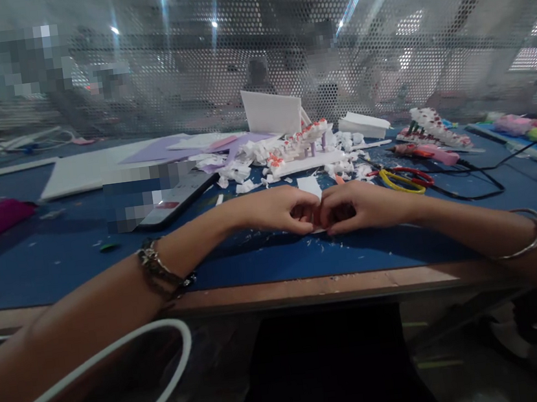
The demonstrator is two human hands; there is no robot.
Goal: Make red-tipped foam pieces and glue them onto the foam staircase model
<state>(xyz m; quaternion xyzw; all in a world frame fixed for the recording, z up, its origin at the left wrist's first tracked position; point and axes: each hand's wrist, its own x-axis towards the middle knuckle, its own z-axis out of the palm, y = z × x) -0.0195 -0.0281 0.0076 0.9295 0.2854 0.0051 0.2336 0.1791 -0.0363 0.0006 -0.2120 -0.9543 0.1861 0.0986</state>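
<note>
My left hand [286,208] and my right hand [360,206] meet above the blue tabletop near its front edge. Fingers of both are curled into a pinch on a small white strip [309,187], which looks like paper or thin foam board. Its far end sticks out beyond the fingertips, and a sliver shows below them; the middle is hidden. Small white shreds lie on the table around the hands. Just behind stands a white model [308,147] with red bits along a sloping part and purple posts, amid crumpled white scraps [240,168].
Scissors with yellow and red handles [403,181] and a black cable [486,186] lie to the right. A tablet-like device [177,196] and white and purple sheets [93,167] are on the left. A second red-and-white model [429,129] sits back right. A white cable [183,342] loops in front.
</note>
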